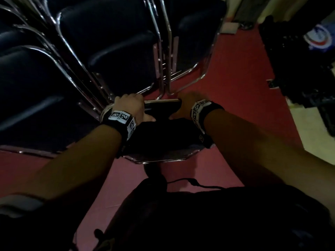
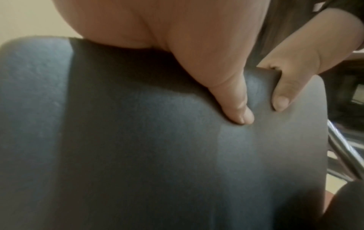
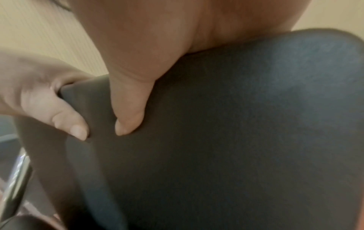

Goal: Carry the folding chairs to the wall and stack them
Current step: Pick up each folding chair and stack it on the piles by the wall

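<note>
I hold one folding chair by the top of its black padded backrest (image 1: pixel 162 106); its chrome frame (image 1: pixel 159 161) shows below my wrists. My left hand (image 1: pixel 132 107) grips the backrest's left part and my right hand (image 1: pixel 183 107) its right part. The left wrist view shows my left thumb (image 2: pixel 236 109) pressed into the backrest (image 2: pixel 138 147), the right thumb beside it. In the right wrist view my right thumb (image 3: pixel 130 121) presses the backrest (image 3: pixel 236 132). My fingers behind the backrest are hidden. Just ahead, several folded black chairs (image 1: pixel 112 42) with chrome tubes lean in a stack.
The floor (image 1: pixel 235 78) is red. More folded chairs (image 1: pixel 192 38) stand right of the stack. Dark bulky equipment (image 1: pixel 299 66) lines the right side beside pale tiles (image 1: pixel 317 138). A thin black cable (image 1: pixel 190 183) hangs in front of my dark clothing.
</note>
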`<state>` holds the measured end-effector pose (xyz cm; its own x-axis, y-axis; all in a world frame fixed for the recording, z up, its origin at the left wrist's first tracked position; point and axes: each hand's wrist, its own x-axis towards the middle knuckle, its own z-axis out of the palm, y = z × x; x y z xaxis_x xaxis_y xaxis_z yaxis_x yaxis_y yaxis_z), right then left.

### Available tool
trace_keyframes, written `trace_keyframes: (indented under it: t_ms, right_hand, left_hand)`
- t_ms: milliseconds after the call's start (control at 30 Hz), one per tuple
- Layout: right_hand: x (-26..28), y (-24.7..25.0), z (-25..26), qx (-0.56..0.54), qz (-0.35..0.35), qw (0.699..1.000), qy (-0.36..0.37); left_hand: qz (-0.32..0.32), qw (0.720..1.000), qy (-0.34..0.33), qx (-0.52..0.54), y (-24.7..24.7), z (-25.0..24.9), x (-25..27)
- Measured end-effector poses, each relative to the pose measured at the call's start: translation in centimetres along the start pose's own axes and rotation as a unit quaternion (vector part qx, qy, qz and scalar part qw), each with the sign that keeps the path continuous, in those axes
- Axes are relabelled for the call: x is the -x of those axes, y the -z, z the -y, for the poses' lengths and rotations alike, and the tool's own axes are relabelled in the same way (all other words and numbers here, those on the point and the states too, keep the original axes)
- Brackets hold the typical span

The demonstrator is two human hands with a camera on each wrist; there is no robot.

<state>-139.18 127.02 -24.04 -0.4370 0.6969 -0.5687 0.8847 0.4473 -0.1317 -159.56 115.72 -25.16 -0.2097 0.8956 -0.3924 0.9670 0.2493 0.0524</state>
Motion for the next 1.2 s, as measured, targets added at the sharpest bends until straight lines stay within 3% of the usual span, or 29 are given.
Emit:
trace_keyframes:
  t_ms: [400, 600, 833, 933, 1200]
  right_hand:
    - [-14.3, 7.4, 8.5, 0.118, 0.050, 0.987, 0.101]
    - [-21.9, 10.4, 10.8, 0.152, 0.113, 0.971, 0.146]
    - [-31.2, 15.6, 11.0, 0.114, 0.200, 0.951, 0.205]
    - [-33.9, 18.6, 11.1, 0.121, 0.161, 0.951, 0.235]
    - [-40.1, 25.7, 13.0, 0.135, 0.010, 0.949, 0.285]
  left_hand:
    - [0.090, 0.979, 0.156, 0.092, 2.5, 9.5, -8.4]
    - [0.117, 0.956, 0.239, 0.119, 3.4, 11.4, -12.9]
    - [0.122, 0.921, 0.332, 0.165, 6.7, 12.6, -20.4]
    - [0.129, 0.913, 0.349, 0.166, 10.0, 13.2, -23.2]
    - [0.049, 0.907, 0.374, 0.186, 16.1, 16.8, -29.8]
